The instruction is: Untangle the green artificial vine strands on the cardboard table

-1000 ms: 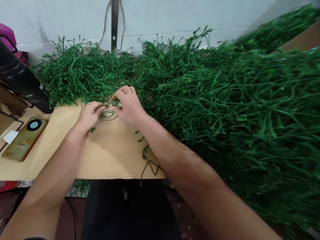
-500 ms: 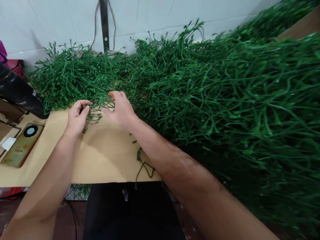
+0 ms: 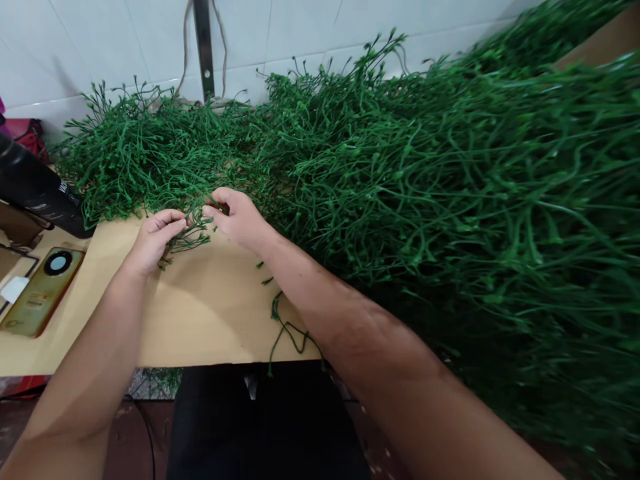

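Observation:
My left hand (image 3: 157, 240) is closed in a pinch on a small bunch of thin green plastic plant stems (image 3: 193, 239), whose tips hang over the tan board. Just to its right, my right hand (image 3: 235, 217) has thumb and fingertips brought together on the stems' other side. The fingers partly hide what they grip there. Behind both hands lies a loose heap of green artificial stems (image 3: 145, 150). A much larger pile of them (image 3: 400, 180) spreads along the right side, next to my right forearm.
The tan board (image 3: 200, 320) covers the tabletop up to my lap. Loose stems (image 3: 289, 330) lie near its front edge. To the left are a phone (image 3: 43, 290) and a dark bottle (image 3: 43, 187). A metal upright (image 3: 204, 50) stands against the tiled wall.
My right hand has gone from spread fingers to a pinch on the stems, close to the left hand. My left fingertips have shifted slightly along the bunch.

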{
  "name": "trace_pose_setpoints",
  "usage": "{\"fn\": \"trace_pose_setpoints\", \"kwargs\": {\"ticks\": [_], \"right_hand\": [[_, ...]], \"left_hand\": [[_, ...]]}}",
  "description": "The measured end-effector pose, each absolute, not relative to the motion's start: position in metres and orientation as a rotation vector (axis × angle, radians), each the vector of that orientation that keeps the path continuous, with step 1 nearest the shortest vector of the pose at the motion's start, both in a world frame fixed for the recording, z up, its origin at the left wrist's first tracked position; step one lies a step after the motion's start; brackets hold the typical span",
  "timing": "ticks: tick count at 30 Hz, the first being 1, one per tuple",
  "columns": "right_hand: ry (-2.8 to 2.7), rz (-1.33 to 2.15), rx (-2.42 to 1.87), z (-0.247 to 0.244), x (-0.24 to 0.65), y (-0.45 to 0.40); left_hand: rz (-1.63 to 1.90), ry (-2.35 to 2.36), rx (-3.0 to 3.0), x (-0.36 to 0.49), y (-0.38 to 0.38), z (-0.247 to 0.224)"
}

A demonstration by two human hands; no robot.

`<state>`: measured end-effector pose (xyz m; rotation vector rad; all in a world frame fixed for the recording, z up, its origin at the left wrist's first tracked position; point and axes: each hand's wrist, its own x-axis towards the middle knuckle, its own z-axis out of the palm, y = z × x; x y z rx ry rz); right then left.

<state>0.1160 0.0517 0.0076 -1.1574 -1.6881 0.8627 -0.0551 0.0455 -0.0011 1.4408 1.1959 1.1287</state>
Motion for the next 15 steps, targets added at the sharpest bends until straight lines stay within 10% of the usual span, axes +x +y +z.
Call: {"fn": "trace_pose_setpoints", "kwargs": {"ticks": [15], "right_hand": [[-2.004,0.509,-1.423,0.003,0.116,0.047]], "left_hand": [[1.203,1.505,1.698,-0.06,0.057,-0.009]]}}
